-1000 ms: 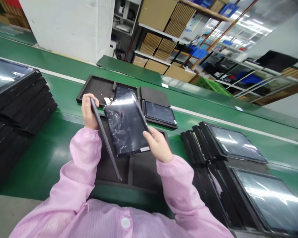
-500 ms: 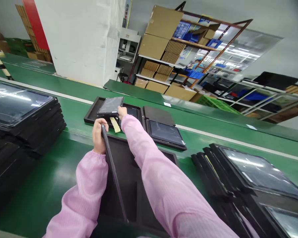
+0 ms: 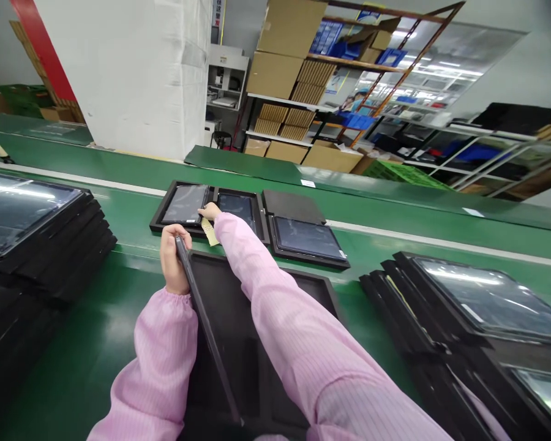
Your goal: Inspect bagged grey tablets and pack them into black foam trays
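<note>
My left hand (image 3: 175, 258) is closed round the upper edge of a thin dark flat panel (image 3: 209, 334), tilted and seen nearly edge-on above a black foam tray (image 3: 239, 361). Further off, my right hand (image 3: 210, 212) reaches to a display panel (image 3: 184, 204) in the left compartment of another black tray (image 3: 155, 225); its fingers grip the panel's right edge. Just below that hand, a yellow perforated strip (image 3: 210, 233) hangs over the tray's front rim. A second display panel (image 3: 236, 209) sits in the right compartment, partly behind my right arm.
Stacked black trays with screens stand at the left (image 3: 50, 245) and right (image 3: 441, 331). Beside the far tray lies another tray with a screen (image 3: 308, 237). All rest on a green bench (image 3: 133, 275). Behind are a white pillar (image 3: 128, 73) and shelves of cardboard boxes (image 3: 278, 73).
My right hand has lowered the display panel from a raised tilt into the left compartment, moving slightly left. My left hand still holds its panel. The view has shifted a little.
</note>
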Action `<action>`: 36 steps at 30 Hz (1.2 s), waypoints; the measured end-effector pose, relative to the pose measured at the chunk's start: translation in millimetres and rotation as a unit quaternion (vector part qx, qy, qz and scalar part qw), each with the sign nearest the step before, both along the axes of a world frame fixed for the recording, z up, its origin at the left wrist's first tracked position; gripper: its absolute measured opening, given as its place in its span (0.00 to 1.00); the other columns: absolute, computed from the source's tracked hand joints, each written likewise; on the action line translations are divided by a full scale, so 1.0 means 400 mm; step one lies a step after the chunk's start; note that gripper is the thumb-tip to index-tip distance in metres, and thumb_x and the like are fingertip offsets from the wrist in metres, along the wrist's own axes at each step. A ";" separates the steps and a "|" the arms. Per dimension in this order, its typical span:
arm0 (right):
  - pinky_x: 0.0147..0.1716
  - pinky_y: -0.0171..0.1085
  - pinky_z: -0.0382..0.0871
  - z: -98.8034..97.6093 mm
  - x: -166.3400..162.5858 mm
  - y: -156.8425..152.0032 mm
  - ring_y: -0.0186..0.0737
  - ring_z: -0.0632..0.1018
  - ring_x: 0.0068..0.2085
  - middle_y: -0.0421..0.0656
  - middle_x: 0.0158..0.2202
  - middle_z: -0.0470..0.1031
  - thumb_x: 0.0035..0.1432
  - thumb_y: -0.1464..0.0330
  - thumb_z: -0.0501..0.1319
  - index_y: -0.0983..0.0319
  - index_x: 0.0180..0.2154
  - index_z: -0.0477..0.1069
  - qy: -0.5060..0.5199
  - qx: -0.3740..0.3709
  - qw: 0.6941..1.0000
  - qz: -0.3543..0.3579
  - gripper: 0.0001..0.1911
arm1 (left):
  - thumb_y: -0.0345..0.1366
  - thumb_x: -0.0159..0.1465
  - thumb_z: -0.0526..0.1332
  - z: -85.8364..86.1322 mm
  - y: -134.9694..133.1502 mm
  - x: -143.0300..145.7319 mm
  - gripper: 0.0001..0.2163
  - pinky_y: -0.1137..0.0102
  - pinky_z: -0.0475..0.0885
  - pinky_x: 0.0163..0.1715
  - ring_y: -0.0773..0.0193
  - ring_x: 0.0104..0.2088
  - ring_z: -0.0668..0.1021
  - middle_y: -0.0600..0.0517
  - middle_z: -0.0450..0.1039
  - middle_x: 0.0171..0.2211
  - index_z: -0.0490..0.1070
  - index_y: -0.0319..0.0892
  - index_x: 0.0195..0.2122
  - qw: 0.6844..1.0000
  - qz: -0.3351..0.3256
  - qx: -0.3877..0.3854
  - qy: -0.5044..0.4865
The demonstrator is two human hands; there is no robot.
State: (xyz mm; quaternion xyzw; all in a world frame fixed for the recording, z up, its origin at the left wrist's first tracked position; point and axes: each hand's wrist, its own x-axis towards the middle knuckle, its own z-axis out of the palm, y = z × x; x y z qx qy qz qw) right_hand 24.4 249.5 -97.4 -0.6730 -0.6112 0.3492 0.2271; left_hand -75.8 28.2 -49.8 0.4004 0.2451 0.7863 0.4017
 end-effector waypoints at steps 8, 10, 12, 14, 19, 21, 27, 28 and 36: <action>0.50 0.50 0.74 0.037 0.070 -0.081 0.46 0.76 0.52 0.48 0.56 0.71 0.66 0.62 0.61 0.62 0.54 0.69 -0.040 0.025 0.999 -0.025 0.18 | 0.52 0.65 0.58 -0.001 0.003 -0.001 0.16 0.70 0.58 0.28 0.67 0.24 0.62 0.55 0.61 0.23 0.68 0.43 0.34 1.000 -0.001 0.015 -0.008; 0.49 0.49 0.74 0.031 0.086 -0.113 0.46 0.76 0.51 0.49 0.54 0.72 0.66 0.62 0.62 0.63 0.53 0.70 -0.038 -0.010 0.999 -0.030 0.17 | 0.52 0.65 0.57 0.000 0.002 0.000 0.16 0.70 0.58 0.28 0.67 0.23 0.62 0.55 0.61 0.23 0.68 0.43 0.34 1.000 -0.001 0.014 -0.005; 0.48 0.48 0.75 0.021 0.093 -0.144 0.44 0.77 0.49 0.48 0.52 0.73 0.66 0.62 0.62 0.64 0.53 0.70 -0.019 -0.049 0.998 -0.027 0.17 | 0.52 0.65 0.57 0.001 0.000 0.002 0.17 0.70 0.59 0.28 0.67 0.23 0.62 0.55 0.60 0.23 0.68 0.43 0.33 1.000 0.002 0.014 0.002; 0.46 0.46 0.76 0.015 0.096 -0.171 0.43 0.78 0.47 0.48 0.51 0.74 0.66 0.63 0.62 0.64 0.52 0.70 0.015 -0.079 0.997 -0.024 0.17 | 0.53 0.65 0.57 0.001 0.000 0.002 0.17 0.70 0.59 0.28 0.67 0.23 0.62 0.55 0.60 0.23 0.68 0.43 0.33 1.000 0.009 0.013 0.008; 0.44 0.46 0.77 0.030 0.109 -0.211 0.42 0.78 0.46 0.47 0.51 0.73 0.66 0.62 0.61 0.63 0.53 0.69 0.108 -0.073 0.990 -0.056 0.17 | 0.53 0.65 0.57 -0.003 0.007 0.001 0.17 0.69 0.59 0.29 0.66 0.25 0.63 0.54 0.61 0.23 0.68 0.43 0.34 1.000 0.019 0.013 0.005; 0.44 0.46 0.77 0.031 0.110 -0.221 0.42 0.78 0.46 0.47 0.51 0.73 0.67 0.62 0.61 0.63 0.54 0.69 0.133 -0.056 0.987 -0.077 0.18 | 0.53 0.65 0.57 -0.004 0.009 0.001 0.17 0.69 0.59 0.29 0.66 0.25 0.63 0.54 0.61 0.23 0.69 0.43 0.34 1.000 0.017 0.018 0.005; 0.45 0.46 0.77 -0.001 0.064 -0.254 0.43 0.78 0.47 0.48 0.52 0.73 0.66 0.63 0.61 0.63 0.54 0.68 0.130 -0.062 0.982 -0.123 0.18 | 0.55 0.65 0.56 -0.003 0.007 0.005 0.19 0.69 0.60 0.29 0.65 0.25 0.63 0.54 0.61 0.22 0.69 0.43 0.34 1.000 -0.004 0.022 0.015; 0.44 0.46 0.77 0.000 0.058 -0.260 0.43 0.78 0.46 0.48 0.52 0.73 0.66 0.62 0.61 0.63 0.55 0.68 0.121 -0.059 0.983 -0.125 0.18 | 0.56 0.65 0.56 -0.002 0.006 0.007 0.19 0.69 0.61 0.30 0.65 0.25 0.64 0.54 0.61 0.23 0.69 0.43 0.34 1.000 -0.008 0.021 0.021; 0.45 0.42 0.74 0.130 0.111 -0.417 0.39 0.79 0.39 0.50 0.47 0.75 0.63 0.67 0.64 0.66 0.54 0.67 0.040 0.039 0.997 -0.059 0.19 | 0.57 0.68 0.50 0.002 0.010 0.027 0.23 0.67 0.68 0.37 0.62 0.33 0.72 0.49 0.69 0.30 0.71 0.43 0.30 0.992 0.029 0.045 0.112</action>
